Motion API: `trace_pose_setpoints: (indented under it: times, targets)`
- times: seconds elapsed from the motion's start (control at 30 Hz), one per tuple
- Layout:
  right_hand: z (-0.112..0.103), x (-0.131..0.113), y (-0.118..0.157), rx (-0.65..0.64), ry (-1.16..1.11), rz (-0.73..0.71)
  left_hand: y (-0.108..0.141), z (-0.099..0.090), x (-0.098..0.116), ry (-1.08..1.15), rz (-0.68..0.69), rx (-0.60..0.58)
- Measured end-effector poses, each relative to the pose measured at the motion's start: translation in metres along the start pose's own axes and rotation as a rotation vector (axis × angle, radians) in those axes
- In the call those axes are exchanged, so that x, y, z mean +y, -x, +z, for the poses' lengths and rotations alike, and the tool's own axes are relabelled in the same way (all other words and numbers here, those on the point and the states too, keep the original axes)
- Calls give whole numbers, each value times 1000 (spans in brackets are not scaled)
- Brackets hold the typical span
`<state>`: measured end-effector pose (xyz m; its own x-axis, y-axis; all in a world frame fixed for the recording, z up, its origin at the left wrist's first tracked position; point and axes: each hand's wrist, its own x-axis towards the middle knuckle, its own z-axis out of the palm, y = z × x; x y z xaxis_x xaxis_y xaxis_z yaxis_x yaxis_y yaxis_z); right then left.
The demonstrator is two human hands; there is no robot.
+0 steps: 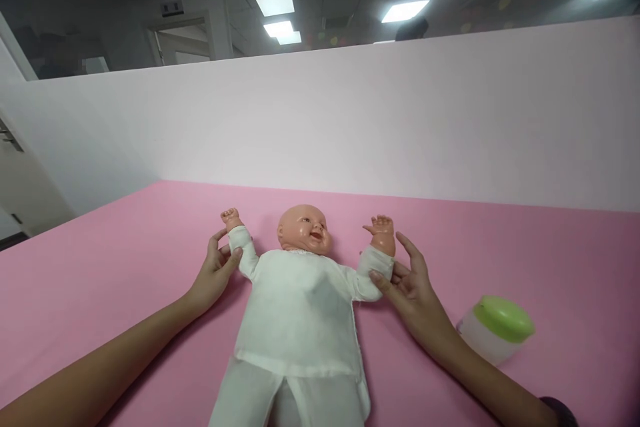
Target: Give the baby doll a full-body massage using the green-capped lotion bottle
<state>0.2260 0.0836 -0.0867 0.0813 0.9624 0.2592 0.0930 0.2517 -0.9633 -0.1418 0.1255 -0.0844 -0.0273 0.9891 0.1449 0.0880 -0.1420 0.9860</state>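
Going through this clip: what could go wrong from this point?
The right hand pinches the doll's sleeve near the cuff, and that grip could slip on the thin cloth. The left hand on the other sleeve carries the same risk. The jar with the green lid sits close beside the right forearm, so it might get knocked over if that arm swings outward.

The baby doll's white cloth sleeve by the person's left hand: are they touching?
Touching: the head view shows the thumb of the left hand pressed against the white cloth sleeve of the plastic baby doll.
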Motion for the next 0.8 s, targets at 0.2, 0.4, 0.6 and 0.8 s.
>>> trace_pose_setpoints:
  times: [0.2, 0.4, 0.6, 0.8]
  targets:
    - [-4, 3, -9, -165, 88, 139, -3, 2, 3, -262, -56, -65]
    - [-6, 9, -15, -126, 99, 131, -6, -1, 3, -284, -87, -76]
    - [-6, 8, -3, 30, 85, -41, -7, -7, 7, 80, -85, -84]
    - [-5, 13, 5, -80, 338, -515, -11, -10, 5, 229, -54, -144]
